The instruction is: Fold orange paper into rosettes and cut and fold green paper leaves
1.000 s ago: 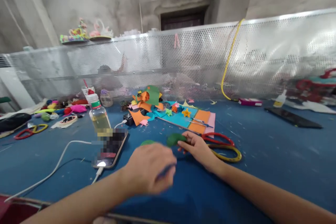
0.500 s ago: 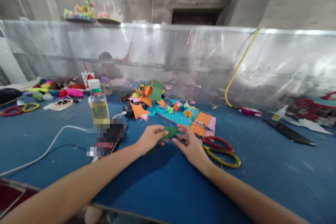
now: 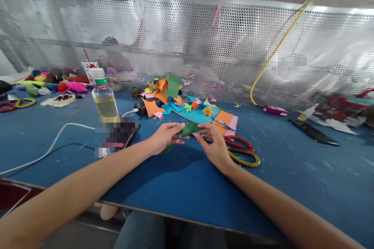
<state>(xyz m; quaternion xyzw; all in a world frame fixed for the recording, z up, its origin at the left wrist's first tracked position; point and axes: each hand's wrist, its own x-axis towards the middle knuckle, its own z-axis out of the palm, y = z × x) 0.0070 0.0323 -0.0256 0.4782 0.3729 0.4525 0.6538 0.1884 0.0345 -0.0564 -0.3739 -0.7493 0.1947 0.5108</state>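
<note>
A piece of green paper (image 3: 190, 128) is held above the blue table between both hands. My left hand (image 3: 165, 138) pinches its left side with thumb and fingers. More green shows below that palm, but I cannot tell whether it is the same piece. On the other side, my right hand (image 3: 214, 146) grips the right edge between thumb and fingertips. Scissors with red and yellow handles (image 3: 245, 162) lie beside my right wrist, their blades hidden. Beyond the hands are orange paper (image 3: 224, 118), a blue sheet (image 3: 194, 116) and a yellow paper star (image 3: 207, 111).
A bottle of yellowish liquid (image 3: 104, 101) stands left, behind a partly blurred phone (image 3: 121, 136). A white cable (image 3: 67, 125) runs across the table. Paper scraps (image 3: 152, 106) pile up at the back against a perforated metal screen (image 3: 175, 23). A black flat object (image 3: 314, 132) lies right.
The view has tilted downward, so the table's front edge and my legs show more. Both hands still hold the green paper, with its angle slightly changed.
</note>
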